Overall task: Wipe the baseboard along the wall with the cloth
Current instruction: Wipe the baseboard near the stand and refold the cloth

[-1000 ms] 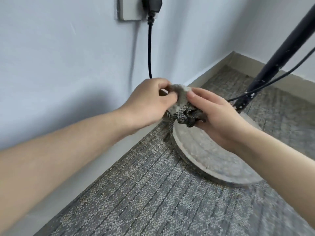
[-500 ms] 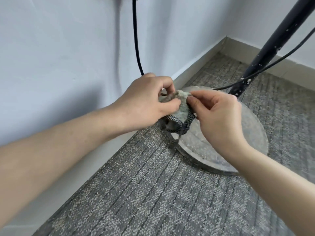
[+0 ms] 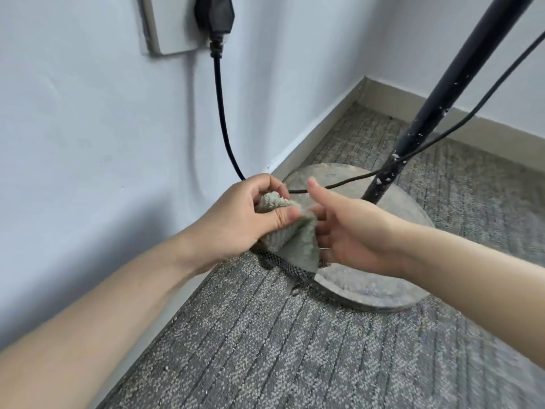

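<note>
Head view: the left hand [image 3: 236, 216] has its grip pinched on the cloth [image 3: 292, 240], held above the floor's left edge and off the baseboard [image 3: 330, 122]. The right hand [image 3: 351, 231] is slack, fingers straight against the cloth. A wipe along the wall could snag the cable [image 3: 224, 119] hanging across the baseboard and tug its plug [image 3: 215, 13], or bump the base [image 3: 368, 287]. No writing or brand is readable.

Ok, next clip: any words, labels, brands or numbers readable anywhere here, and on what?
None. The socket plate, the black plug, the cloth, the round stand base and the pole show no lettering.
</note>
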